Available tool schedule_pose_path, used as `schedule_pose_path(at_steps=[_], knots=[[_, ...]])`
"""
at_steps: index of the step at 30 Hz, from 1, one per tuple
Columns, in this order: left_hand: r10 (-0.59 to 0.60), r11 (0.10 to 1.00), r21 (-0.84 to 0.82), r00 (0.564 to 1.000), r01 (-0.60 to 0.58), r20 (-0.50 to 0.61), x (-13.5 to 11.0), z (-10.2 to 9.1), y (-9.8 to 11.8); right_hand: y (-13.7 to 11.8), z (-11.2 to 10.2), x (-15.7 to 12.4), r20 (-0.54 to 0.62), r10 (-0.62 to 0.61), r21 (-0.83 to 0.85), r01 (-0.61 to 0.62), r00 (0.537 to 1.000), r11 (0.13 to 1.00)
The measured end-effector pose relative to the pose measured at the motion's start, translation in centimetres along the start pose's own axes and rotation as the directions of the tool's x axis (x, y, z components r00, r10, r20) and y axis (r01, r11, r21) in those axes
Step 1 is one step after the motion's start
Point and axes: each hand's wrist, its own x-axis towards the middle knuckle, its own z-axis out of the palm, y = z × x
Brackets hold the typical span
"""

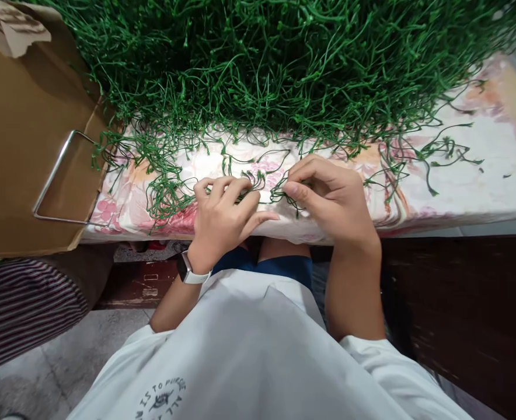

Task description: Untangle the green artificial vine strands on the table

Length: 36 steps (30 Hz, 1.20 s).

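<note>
Thin green plastic stems with small forked tips lie in a large heap (284, 70) across the far side of the table. My right hand (328, 195) pinches a few green stems (279, 191) between thumb and fingers, just above the tablecloth. To its left, my left hand (227, 213) rests palm down with bent, parted fingers and the thumb stretched toward the right hand. Some stems show at its fingertips, and what lies under the palm is hidden. A small tangle of stems (164, 195) sits just left of that hand.
A flowered tablecloth (472, 181) covers the table. At the left stands a cardboard box (25, 134) with a bent metal wire frame (52, 175) against it. Loose stems (448, 149) lie at the right. Striped cloth (25, 309) of another person shows at lower left.
</note>
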Motion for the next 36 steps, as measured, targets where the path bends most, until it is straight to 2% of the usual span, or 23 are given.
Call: schedule_pose_path(at_steps=[6, 8, 10, 12, 14, 17, 23, 29, 32, 36], knots=[[0.013, 1.0, -0.016, 1.0, -0.013, -0.023, 0.2, 0.2, 0.1, 0.1, -0.1, -0.2, -0.123, -0.011, 0.071, 0.02, 0.992, 0.997], [-0.001, 0.999, -0.036, 1.0, 0.0, -0.017, 0.1, 0.2, 0.1, 0.6, -0.2, -0.3, -0.212, -0.02, 0.082, 0.038, 0.977, 0.996], [-0.013, 0.999, -0.051, 1.0, 0.012, -0.018, -0.1, 0.2, 0.0, 1.3, -0.3, -0.2, -0.363, -0.008, 0.122, 0.057, 0.932, 0.991], [-0.014, 0.999, -0.044, 1.0, 0.012, -0.024, -0.3, 0.2, -0.1, 1.7, -0.4, -0.1, -0.516, 0.013, 0.143, 0.072, 0.856, 0.987], [-0.001, 1.0, -0.021, 0.999, 0.0, -0.037, -0.3, 0.2, -0.2, 1.9, -0.4, 0.0, -0.571, 0.026, 0.119, 0.052, 0.821, 0.992], [0.011, 1.0, 0.011, 0.998, -0.01, -0.067, -0.2, 0.2, -0.1, 1.8, -0.3, 0.0, -0.506, 0.039, 0.08, 0.002, 0.861, 0.997], [0.03, 0.999, 0.016, 0.994, -0.029, -0.104, -0.2, 0.3, 0.0, 1.3, -0.1, -0.8, -0.369, 0.083, 0.167, -0.022, 0.926, 0.986], [0.056, 0.998, 0.021, 0.994, -0.054, -0.096, -0.6, 0.4, -0.1, 0.2, -0.3, -1.2, -0.144, 0.007, -0.07, -0.017, 0.99, 0.997], [0.064, 0.997, 0.049, 0.994, -0.06, -0.091, -0.6, 0.4, -0.1, -0.2, -0.5, -1.0, 0.016, -0.038, -0.157, 0.04, 0.999, 0.987], [0.067, 0.997, 0.035, 0.994, -0.064, -0.09, -0.7, 0.4, -0.1, -0.4, -0.5, -0.6, 0.165, -0.07, -0.234, 0.108, 0.984, 0.966]])
